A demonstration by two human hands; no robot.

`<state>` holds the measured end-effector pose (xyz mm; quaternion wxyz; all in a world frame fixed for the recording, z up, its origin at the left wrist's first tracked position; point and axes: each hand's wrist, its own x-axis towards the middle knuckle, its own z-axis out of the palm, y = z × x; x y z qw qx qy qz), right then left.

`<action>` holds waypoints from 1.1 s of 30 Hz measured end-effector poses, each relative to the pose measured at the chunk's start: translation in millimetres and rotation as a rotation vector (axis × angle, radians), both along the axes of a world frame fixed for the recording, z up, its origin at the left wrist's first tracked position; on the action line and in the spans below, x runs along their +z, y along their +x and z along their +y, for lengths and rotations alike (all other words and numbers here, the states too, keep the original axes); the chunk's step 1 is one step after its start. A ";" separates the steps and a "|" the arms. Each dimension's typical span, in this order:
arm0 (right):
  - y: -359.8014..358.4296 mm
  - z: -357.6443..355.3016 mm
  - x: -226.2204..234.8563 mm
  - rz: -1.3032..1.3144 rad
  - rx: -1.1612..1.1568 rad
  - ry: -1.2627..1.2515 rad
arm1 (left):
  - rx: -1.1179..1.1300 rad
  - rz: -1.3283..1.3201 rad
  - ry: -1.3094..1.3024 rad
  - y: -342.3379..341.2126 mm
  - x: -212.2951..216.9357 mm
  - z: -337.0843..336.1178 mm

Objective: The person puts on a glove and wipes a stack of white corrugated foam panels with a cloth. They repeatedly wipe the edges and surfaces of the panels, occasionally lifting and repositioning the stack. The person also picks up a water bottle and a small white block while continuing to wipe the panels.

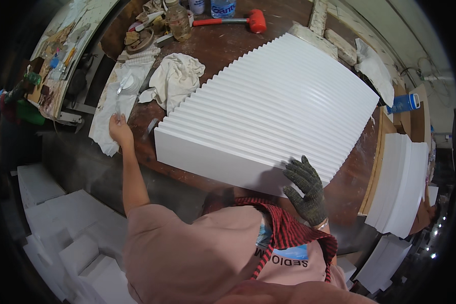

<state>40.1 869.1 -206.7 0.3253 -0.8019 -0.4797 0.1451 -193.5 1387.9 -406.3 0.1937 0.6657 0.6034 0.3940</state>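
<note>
A large white slab [268, 106] with a ribbed top and a smooth front side lies across the brown table. Off its left end, my bare left hand [120, 130] is over a white sheet [106, 119], fingers closed in a pinch. Whatever they hold is too small to make out. Just beyond it on the sheet is a small whitish tub [129, 83] with a shiny tool. My right hand [307, 190], in a dark knitted glove, hovers by the slab's near right corner with its fingers spread, holding nothing.
A crumpled white cloth [175, 78] lies left of the slab. Behind are a red mallet [257, 22], a glass jar [178, 23] and a blue-labelled bottle [223, 7]. At right stand curved white panels [395, 182] and a blue jug [404, 103]. White blocks [81, 218] fill the lower left.
</note>
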 end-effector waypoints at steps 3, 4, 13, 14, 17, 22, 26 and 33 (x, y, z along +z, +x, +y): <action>2.2 18.8 4.0 0.061 0.032 0.049 | -0.194 -0.807 -0.271 34.7 34.8 -53.9; 3.1 25.1 2.8 0.125 0.043 0.088 | -0.402 -1.039 -0.472 44.1 47.7 -76.7; 3.3 82.9 -10.0 0.832 -0.210 0.317 | -0.866 -1.127 -0.824 123.1 144.3 -202.0; 2.3 87.5 -12.2 0.801 -0.213 0.352 | -1.007 -1.168 -0.946 129.6 147.0 -216.0; -1.5 86.9 -19.5 0.917 -0.232 0.455 | -1.098 -1.152 -1.363 145.4 146.5 -262.4; -6.1 47.6 -22.2 0.972 -0.368 0.500 | -1.035 -1.007 -1.642 160.5 135.5 -323.6; -13.4 12.1 -29.8 0.918 -0.519 0.728 | -1.392 -0.696 -1.178 168.8 124.7 -348.8; -8.8 -109.0 -69.2 1.170 -0.807 1.140 | -1.777 -0.116 0.179 191.6 98.7 -407.9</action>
